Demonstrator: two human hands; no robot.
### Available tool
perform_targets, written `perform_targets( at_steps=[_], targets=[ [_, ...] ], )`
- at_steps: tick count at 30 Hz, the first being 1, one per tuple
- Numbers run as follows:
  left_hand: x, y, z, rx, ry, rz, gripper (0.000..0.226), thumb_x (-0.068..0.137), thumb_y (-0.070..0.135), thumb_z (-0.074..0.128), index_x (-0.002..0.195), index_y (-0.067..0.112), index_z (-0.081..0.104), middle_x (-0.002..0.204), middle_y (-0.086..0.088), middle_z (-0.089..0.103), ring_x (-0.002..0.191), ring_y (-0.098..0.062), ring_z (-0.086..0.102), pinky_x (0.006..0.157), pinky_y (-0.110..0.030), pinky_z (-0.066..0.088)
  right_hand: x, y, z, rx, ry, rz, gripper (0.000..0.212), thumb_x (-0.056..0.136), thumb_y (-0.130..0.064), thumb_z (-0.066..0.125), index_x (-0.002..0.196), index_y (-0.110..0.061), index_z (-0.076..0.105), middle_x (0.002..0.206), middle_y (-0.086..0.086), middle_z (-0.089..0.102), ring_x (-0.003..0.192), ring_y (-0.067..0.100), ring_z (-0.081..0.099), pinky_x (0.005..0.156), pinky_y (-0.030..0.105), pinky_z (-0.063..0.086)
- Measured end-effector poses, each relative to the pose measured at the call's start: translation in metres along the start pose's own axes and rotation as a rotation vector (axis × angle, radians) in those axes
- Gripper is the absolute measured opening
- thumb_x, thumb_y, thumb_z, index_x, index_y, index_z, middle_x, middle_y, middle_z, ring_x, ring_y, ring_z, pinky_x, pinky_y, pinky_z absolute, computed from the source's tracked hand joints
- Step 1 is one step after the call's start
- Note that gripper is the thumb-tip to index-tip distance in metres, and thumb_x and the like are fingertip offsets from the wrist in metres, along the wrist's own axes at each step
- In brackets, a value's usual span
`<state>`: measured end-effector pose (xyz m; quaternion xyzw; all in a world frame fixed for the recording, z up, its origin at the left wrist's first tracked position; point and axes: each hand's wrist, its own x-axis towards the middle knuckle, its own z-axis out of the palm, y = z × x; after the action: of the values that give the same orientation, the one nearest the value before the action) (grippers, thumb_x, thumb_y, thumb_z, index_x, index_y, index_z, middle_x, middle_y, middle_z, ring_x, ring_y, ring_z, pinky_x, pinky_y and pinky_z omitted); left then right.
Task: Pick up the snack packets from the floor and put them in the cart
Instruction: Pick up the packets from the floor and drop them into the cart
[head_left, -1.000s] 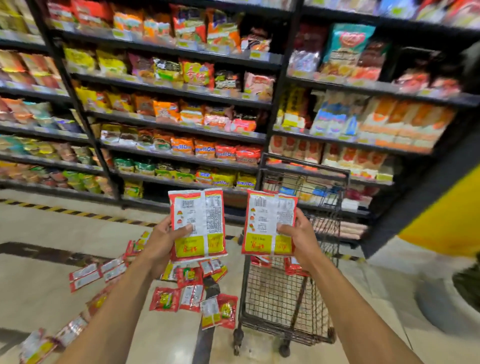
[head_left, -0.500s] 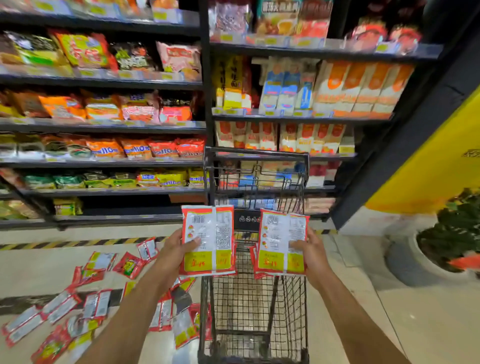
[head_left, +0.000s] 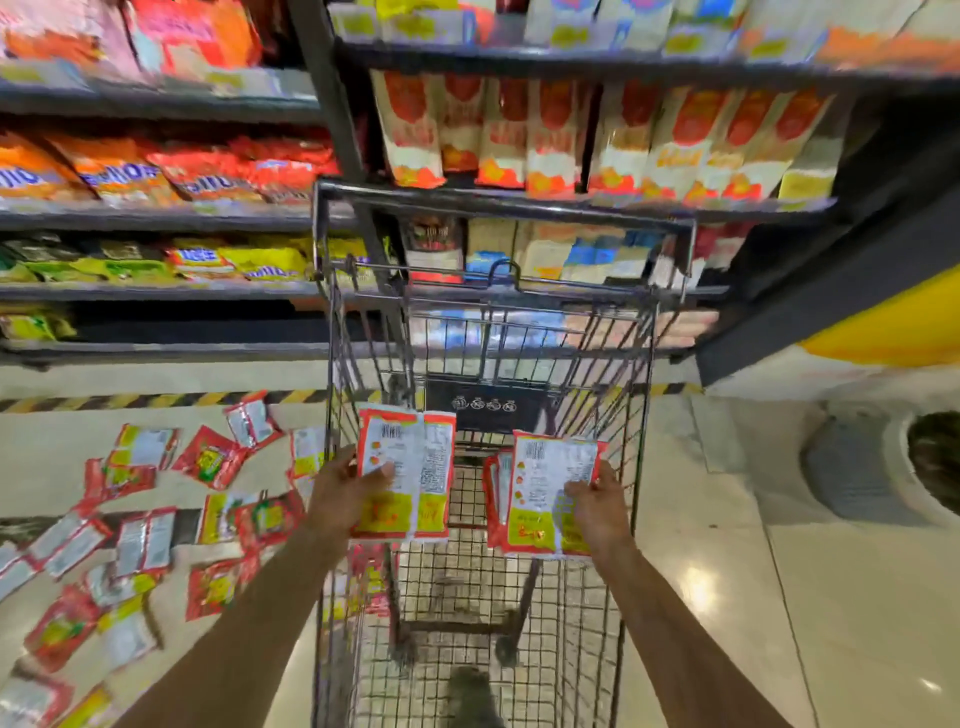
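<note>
- Warm, fairly bright indoor light falls from above, and the colours run orange-yellow.
- Two white glare spots sit on the glossy floor (head_left: 831, 597) toward its right edge.
- The shelves (head_left: 156, 218) are smeared by motion blur and their labels are unreadable; the bays beneath them lie in dark shadow.
- The loose packets (head_left: 145, 540) on the floor's left side are blurred too.
- The held snack packets (head_left: 415, 457) are sharpest: barcodes show, small print does not.
- Wide-angle distortion bows the shelf lines toward the frame's edges.

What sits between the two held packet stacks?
Head view: only the cart's bare wire floor shows between the left stack and right stack.
</note>
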<state>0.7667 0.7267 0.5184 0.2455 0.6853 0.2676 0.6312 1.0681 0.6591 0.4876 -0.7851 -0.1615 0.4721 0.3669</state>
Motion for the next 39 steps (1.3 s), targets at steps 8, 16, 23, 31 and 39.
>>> perform_targets(
  at_steps=[8, 16, 23, 31, 39],
  targets=[
    [0.129, -0.064, 0.025, 0.342, 0.087, -0.077, 0.034, 0.092, 0.016, 0.076, 0.121, 0.005, 0.063, 0.103, -0.006, 0.072, 0.105, -0.028, 0.070, 0.087, -0.036, 0.059, 0.098, 0.070, 0.035, -0.329, 0.063, 0.078, 0.042, 0.096, -0.004, 0.057, 0.137, -0.009, 0.055, 0.122, 0.019, 0.069, 0.109, 0.039, 0.067, 0.089, 0.044, 0.055],
    [0.267, -0.192, -0.008, 0.523, 0.202, -0.133, 0.042, 0.067, 0.037, 0.078, 0.107, 0.034, 0.068, 0.109, -0.008, 0.078, 0.106, -0.034, 0.073, 0.094, -0.054, 0.058, 0.141, 0.106, 0.053, -0.421, 0.018, 0.149, 0.041, 0.099, -0.013, 0.057, 0.140, -0.016, 0.050, 0.120, 0.009, 0.066, 0.108, 0.030, 0.065, 0.097, 0.043, 0.054],
    [0.211, -0.132, 0.045, 0.732, 0.284, -0.091, 0.046, 0.094, 0.031, 0.057, 0.133, 0.005, 0.053, 0.129, -0.023, 0.065, 0.120, -0.043, 0.062, 0.099, -0.049, 0.052, 0.166, 0.124, 0.066, -0.601, 0.120, 0.119, 0.034, 0.101, -0.013, 0.054, 0.134, -0.007, 0.047, 0.118, 0.026, 0.069, 0.110, 0.047, 0.066, 0.087, 0.046, 0.052],
    [0.157, -0.118, 0.065, 1.116, 0.367, 0.201, 0.089, 0.085, 0.011, 0.068, 0.160, 0.015, 0.021, 0.163, -0.024, 0.031, 0.151, -0.044, 0.030, 0.119, -0.054, 0.033, 0.128, 0.119, 0.076, -0.957, 0.147, -0.155, 0.090, 0.087, -0.022, 0.077, 0.157, -0.014, 0.020, 0.146, 0.019, 0.044, 0.121, 0.040, 0.058, 0.087, 0.051, 0.060],
    [0.052, -0.061, 0.027, 1.428, 0.185, 0.555, 0.087, 0.081, 0.033, 0.076, 0.158, 0.017, 0.038, 0.163, -0.018, 0.037, 0.146, -0.045, 0.040, 0.113, -0.061, 0.040, 0.035, 0.054, 0.056, -1.103, -0.018, -0.506, 0.076, 0.090, -0.043, 0.059, 0.157, -0.017, 0.034, 0.161, 0.018, 0.035, 0.150, 0.042, 0.031, 0.114, 0.058, 0.042]
  ],
)
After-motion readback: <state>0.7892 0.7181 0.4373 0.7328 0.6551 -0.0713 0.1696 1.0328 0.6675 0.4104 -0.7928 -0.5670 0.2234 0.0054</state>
